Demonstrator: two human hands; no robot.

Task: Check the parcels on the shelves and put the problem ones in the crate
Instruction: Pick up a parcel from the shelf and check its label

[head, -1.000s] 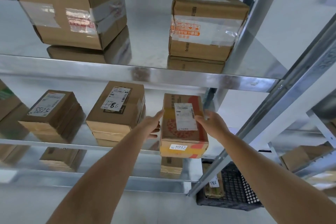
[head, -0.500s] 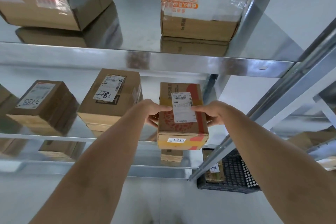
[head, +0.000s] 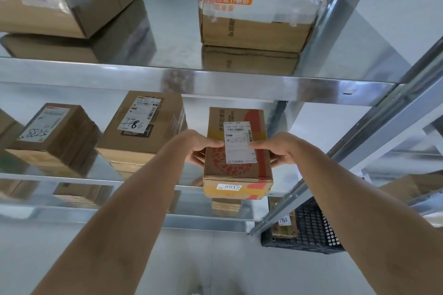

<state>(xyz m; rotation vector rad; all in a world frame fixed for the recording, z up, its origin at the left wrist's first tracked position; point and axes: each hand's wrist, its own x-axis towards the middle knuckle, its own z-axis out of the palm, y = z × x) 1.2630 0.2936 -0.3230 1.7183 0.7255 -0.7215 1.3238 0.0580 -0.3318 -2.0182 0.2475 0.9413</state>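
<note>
Metal shelf (head: 72, 178), both hands gripping parcel (head: 236, 170)

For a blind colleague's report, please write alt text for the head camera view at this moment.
Both hands, left hand and right hand, grip the 5917 parcel by its sides on the middle shelf. Beside it stand other labelled parcels; a black crate on the floor at right holds one parcel.
</note>
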